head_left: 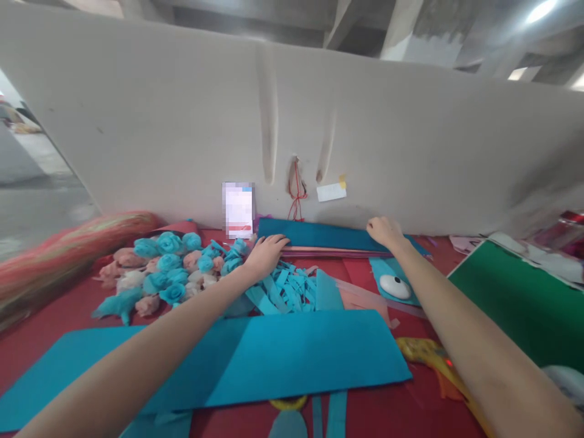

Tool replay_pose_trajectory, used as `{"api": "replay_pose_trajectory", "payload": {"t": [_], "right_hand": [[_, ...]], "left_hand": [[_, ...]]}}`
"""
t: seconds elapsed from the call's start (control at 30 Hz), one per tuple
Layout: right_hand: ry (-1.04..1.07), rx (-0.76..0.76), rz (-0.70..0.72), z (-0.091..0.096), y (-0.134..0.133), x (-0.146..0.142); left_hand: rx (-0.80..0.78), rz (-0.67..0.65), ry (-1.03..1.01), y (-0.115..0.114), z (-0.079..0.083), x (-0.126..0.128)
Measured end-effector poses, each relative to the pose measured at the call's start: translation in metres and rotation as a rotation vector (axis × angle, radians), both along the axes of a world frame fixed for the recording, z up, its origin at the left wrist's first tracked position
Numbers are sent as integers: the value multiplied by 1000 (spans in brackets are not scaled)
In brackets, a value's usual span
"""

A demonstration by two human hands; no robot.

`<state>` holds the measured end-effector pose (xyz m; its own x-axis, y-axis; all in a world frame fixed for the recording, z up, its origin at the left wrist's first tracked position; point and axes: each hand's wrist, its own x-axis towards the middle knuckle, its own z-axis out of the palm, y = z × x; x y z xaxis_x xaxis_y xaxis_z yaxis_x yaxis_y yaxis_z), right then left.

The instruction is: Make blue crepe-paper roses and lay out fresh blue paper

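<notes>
A long dark-blue folded crepe paper [319, 235] lies at the back of the table by the white panel, with pink and purple layers along its front edge. My left hand [268, 254] is closed on its left end, fingers bent over the near edge. Toward the right end, my right hand [384, 232] has curled fingers closed at its far edge; the thumb side is partly hidden. Below my hands lies a heap of cut blue paper strips [294, 289]. Nearer to me, a wide blue crepe paper sheet [292, 347] stretches under my left forearm.
Blue, pink and white paper roses [170, 263] are piled at left. A lit phone [239, 210] leans on the white panel [182, 121]. At right are a white mouse-shaped device [395, 286], a yellow glue gun [422, 351] and a green board [524, 298].
</notes>
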<state>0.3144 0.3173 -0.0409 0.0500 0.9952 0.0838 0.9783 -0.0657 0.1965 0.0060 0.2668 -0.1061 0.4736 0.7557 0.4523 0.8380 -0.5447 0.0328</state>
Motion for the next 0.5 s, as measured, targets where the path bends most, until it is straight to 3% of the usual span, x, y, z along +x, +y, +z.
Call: {"api": "replay_pose_trajectory", "payload": {"t": [0.1,0.2,0.37,0.5], "right_hand": [[-17,-22,26,6,-21,-14],[-22,-54,90,12,-50,-34],[-2,-121,308,20,-115,-78],[40,-202,587,17,-176,-118]], "left_hand": [[-20,16,-12,-16,13,5],[-61,-67,10,-53,30,2],[-218,-272,87,-158,49,-28],[-342,-337,101,-242,50,-60]]}}
